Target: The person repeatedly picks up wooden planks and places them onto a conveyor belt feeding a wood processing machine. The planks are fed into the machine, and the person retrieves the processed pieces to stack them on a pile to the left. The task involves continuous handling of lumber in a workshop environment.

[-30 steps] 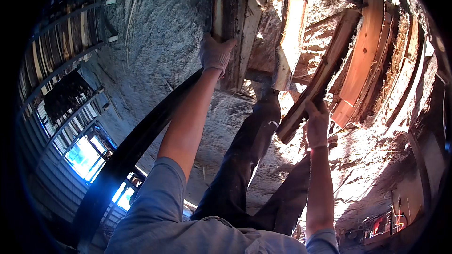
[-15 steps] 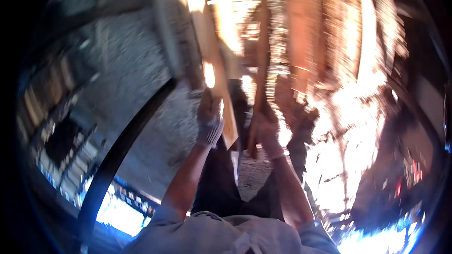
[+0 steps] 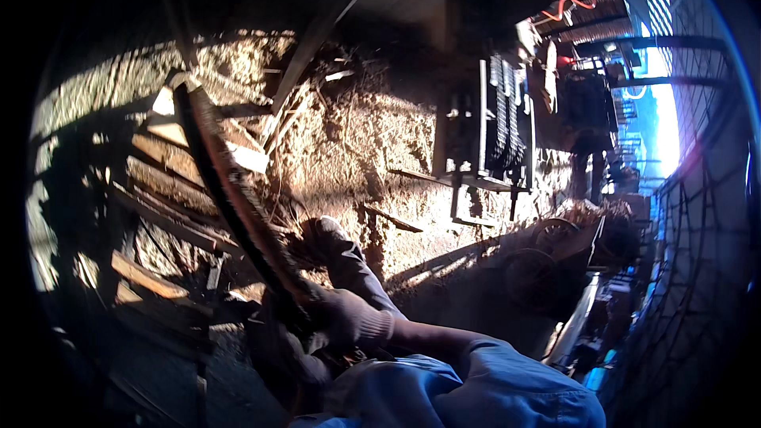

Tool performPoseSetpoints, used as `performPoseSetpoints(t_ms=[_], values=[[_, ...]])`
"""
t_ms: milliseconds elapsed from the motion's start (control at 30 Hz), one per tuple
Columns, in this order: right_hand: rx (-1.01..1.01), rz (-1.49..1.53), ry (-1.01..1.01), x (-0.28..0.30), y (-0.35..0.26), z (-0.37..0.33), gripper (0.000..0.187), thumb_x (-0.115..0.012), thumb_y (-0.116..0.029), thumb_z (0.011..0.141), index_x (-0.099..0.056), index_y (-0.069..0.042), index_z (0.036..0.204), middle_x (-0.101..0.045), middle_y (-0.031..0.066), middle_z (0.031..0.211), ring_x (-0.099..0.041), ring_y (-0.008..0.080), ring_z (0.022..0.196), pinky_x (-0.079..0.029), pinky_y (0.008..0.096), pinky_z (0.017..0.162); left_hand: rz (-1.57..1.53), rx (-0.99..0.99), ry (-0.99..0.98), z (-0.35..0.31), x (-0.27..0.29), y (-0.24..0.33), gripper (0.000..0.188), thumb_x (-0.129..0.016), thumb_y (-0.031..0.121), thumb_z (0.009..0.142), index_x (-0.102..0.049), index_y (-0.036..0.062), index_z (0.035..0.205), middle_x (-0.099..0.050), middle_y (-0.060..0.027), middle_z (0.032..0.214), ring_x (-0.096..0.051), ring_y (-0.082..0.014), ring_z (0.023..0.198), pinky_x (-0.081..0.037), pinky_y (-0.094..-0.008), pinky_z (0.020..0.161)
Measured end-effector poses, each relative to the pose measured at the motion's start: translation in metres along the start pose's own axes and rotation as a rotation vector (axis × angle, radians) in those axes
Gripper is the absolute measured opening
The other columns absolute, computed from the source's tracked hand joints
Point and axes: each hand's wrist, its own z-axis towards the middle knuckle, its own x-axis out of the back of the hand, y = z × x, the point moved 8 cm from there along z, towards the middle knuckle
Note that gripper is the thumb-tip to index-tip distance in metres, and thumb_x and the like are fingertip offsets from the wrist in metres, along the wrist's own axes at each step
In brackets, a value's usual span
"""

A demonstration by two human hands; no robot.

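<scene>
A long, narrow wooden plank, dark along one side, slants from my body up to the far left. My right hand, in a pale knitted work glove, is closed round its near end. Just below, deep in shadow, my left hand is curled against the same near end; its fingers show only in part. Beyond the hands, my shoe and trouser leg stand on the ground.
Rough boards lie stacked at the left, under the plank. Sunlit ground littered with chips spreads ahead, with loose wood strips on it. A dark metal machine frame stands right of centre. Wire mesh runs along the far right.
My view has swung to other ground, with board piles at left and a machine at right. Earlier each hand held a separate board; now both hands are together at one plank's near end.
</scene>
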Motion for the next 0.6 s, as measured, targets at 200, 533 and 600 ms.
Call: performPoseSetpoints(t_ms=[200, 533, 600], values=[[0.068, 0.501, 0.52, 0.142, -0.022, -0.156, 0.051, -0.07, -0.002, 0.085, -0.055, -0.001, 0.133, -0.068, 0.0061, 0.109, -0.062, 0.0116, 0.102, -0.052, 0.0312, 0.093, -0.41, -0.448, -0.457, 0.02, -0.096, 0.139, 0.089, -0.037, 0.065, 0.098, -0.04, -0.0096, 0.146, -0.035, -0.0324, 0.153, -0.036, -0.0426, 0.143, -0.031, -0.0481, 0.116], [0.228, 0.005, 1.231, 0.555, 0.0, -0.239, 0.027, -0.063, -0.019, 0.088, -0.067, -0.002, 0.107, -0.066, -0.001, 0.086, -0.059, 0.0082, 0.076, -0.049, 0.0268, 0.07, -0.338, -0.109, -0.321, 0.055, -0.157, 0.094, 0.073, -0.057, 0.048, 0.099, -0.039, -0.0027, 0.148, -0.053, -0.0211, 0.142, -0.055, -0.0309, 0.127, -0.044, -0.0434, 0.107], [0.171, -0.037, 1.234, 0.642, 0.018, -0.238, 0.024, -0.064, -0.02, 0.088, -0.068, -0.002, 0.104, -0.065, -0.0017, 0.083, -0.057, 0.0073, 0.074, -0.048, 0.0259, 0.069, -0.259, -0.037, -0.205, 0.053, -0.163, 0.009, 0.063, -0.056, 0.039, 0.101, -0.044, -0.0041, 0.145, -0.055, -0.0233, 0.139, -0.056, -0.0319, 0.126, -0.044, -0.0408, 0.106]])
